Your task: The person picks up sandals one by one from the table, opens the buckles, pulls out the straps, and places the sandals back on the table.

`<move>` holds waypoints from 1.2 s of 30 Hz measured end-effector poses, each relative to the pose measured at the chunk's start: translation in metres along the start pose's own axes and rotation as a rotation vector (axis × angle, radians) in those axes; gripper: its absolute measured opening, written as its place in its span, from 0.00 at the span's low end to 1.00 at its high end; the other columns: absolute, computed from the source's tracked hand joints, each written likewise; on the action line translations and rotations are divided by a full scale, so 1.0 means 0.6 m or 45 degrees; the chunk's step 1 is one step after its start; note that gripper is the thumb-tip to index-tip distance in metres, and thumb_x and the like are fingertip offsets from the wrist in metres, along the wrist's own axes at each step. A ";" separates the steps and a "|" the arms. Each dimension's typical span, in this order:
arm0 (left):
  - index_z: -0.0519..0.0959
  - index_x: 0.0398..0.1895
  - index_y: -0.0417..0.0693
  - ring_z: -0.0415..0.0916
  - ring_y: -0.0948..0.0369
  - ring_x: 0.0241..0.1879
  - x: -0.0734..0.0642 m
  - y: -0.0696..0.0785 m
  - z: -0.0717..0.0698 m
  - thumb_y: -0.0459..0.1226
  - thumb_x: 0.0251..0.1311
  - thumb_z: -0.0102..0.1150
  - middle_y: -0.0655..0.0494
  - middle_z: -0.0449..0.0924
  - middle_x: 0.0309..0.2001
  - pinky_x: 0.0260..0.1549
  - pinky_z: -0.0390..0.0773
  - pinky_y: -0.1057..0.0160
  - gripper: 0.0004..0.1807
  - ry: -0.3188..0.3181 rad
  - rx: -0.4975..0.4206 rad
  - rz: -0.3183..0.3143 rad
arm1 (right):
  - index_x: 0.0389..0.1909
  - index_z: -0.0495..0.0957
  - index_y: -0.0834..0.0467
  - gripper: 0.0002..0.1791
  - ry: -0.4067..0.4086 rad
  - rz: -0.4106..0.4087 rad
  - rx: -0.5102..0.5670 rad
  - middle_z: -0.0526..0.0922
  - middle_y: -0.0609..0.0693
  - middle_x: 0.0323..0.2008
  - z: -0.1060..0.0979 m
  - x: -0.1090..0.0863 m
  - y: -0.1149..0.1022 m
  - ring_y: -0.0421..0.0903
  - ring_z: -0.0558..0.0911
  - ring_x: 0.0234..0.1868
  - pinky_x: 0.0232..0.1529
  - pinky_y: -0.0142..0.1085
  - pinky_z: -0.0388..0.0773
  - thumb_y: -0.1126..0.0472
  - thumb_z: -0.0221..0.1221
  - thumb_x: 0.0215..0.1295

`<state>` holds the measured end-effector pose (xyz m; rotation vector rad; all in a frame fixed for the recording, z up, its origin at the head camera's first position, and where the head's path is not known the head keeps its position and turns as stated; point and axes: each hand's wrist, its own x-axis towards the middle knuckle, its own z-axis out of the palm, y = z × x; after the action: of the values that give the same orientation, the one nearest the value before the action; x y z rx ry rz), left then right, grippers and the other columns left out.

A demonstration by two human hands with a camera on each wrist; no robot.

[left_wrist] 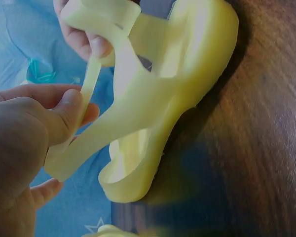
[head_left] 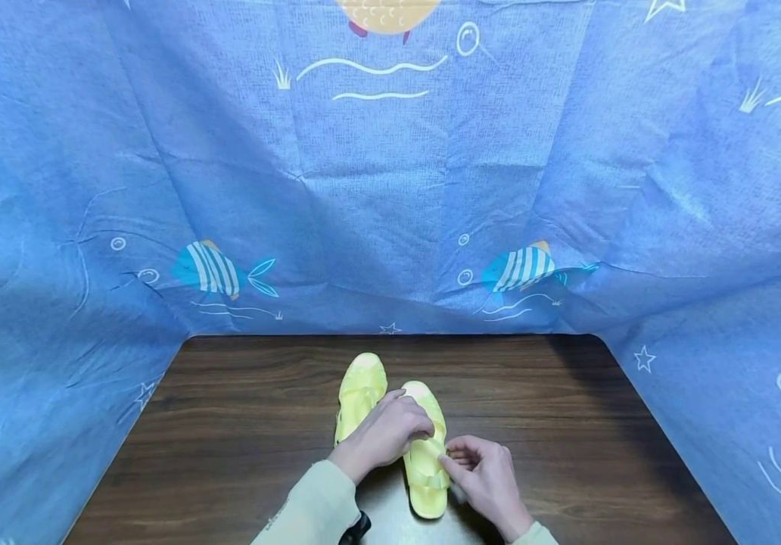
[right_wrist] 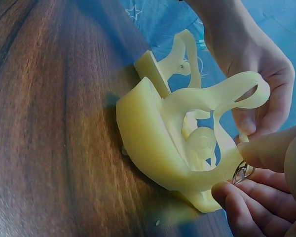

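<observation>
A yellow strappy sandal [head_left: 426,496] stands on the brown table between my two hands. Its thin strap [left_wrist: 92,81] is pinched between the thumb and fingers of my left hand [head_left: 393,430], which reaches over the sandal's front from the left. My right hand [head_left: 489,478], at the sandal's right side, pinches the strap end beside a small metal buckle [right_wrist: 240,172]. In the right wrist view the strap loops up between both hands. The second yellow sandal [head_left: 362,384] stands to the left, partly hidden behind my left hand and forearm.
The dark wood-grain table [head_left: 254,424] has its far edge just beyond the sandals. A blue curtain [head_left: 377,197] printed with fish surrounds the table at the back and both sides. A black band [head_left: 355,528] shows by my left sleeve.
</observation>
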<state>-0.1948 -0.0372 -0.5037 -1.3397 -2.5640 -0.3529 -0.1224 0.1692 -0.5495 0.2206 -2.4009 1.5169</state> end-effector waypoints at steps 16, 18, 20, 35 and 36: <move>0.86 0.30 0.59 0.77 0.68 0.39 0.000 0.005 0.013 0.35 0.58 0.74 0.73 0.84 0.33 0.42 0.76 0.72 0.07 0.021 -0.026 0.180 | 0.29 0.88 0.50 0.13 0.006 -0.005 -0.016 0.88 0.40 0.25 -0.002 -0.001 -0.001 0.32 0.84 0.25 0.26 0.24 0.82 0.71 0.78 0.50; 0.86 0.32 0.56 0.78 0.70 0.39 0.001 0.008 0.014 0.33 0.60 0.73 0.70 0.84 0.35 0.43 0.76 0.76 0.07 -0.006 -0.092 0.193 | 0.28 0.87 0.50 0.13 0.006 -0.004 -0.014 0.88 0.40 0.25 -0.002 -0.001 -0.001 0.32 0.84 0.24 0.26 0.25 0.82 0.71 0.78 0.50; 0.87 0.33 0.55 0.79 0.71 0.40 0.002 0.011 0.014 0.31 0.61 0.72 0.67 0.83 0.38 0.43 0.75 0.79 0.07 -0.023 -0.137 0.196 | 0.28 0.87 0.50 0.13 0.003 -0.006 -0.013 0.88 0.40 0.25 -0.001 -0.001 0.000 0.32 0.84 0.24 0.26 0.25 0.82 0.71 0.78 0.50; 0.85 0.35 0.54 0.80 0.69 0.41 0.007 0.017 0.028 0.35 0.66 0.69 0.65 0.84 0.38 0.52 0.78 0.70 0.03 0.082 -0.170 0.224 | 0.30 0.88 0.50 0.13 -0.001 -0.040 0.050 0.89 0.42 0.25 -0.001 0.002 0.004 0.32 0.85 0.25 0.26 0.25 0.82 0.72 0.76 0.52; 0.84 0.36 0.54 0.81 0.68 0.42 0.008 0.018 0.028 0.36 0.67 0.68 0.64 0.84 0.40 0.52 0.77 0.70 0.03 0.098 -0.176 0.230 | 0.30 0.88 0.50 0.13 0.000 -0.047 0.051 0.89 0.41 0.25 0.000 0.002 0.005 0.32 0.85 0.25 0.26 0.25 0.82 0.72 0.76 0.52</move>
<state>-0.1900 -0.0224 -0.5172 -1.5597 -2.3714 -0.5453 -0.1245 0.1707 -0.5512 0.2721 -2.3552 1.5492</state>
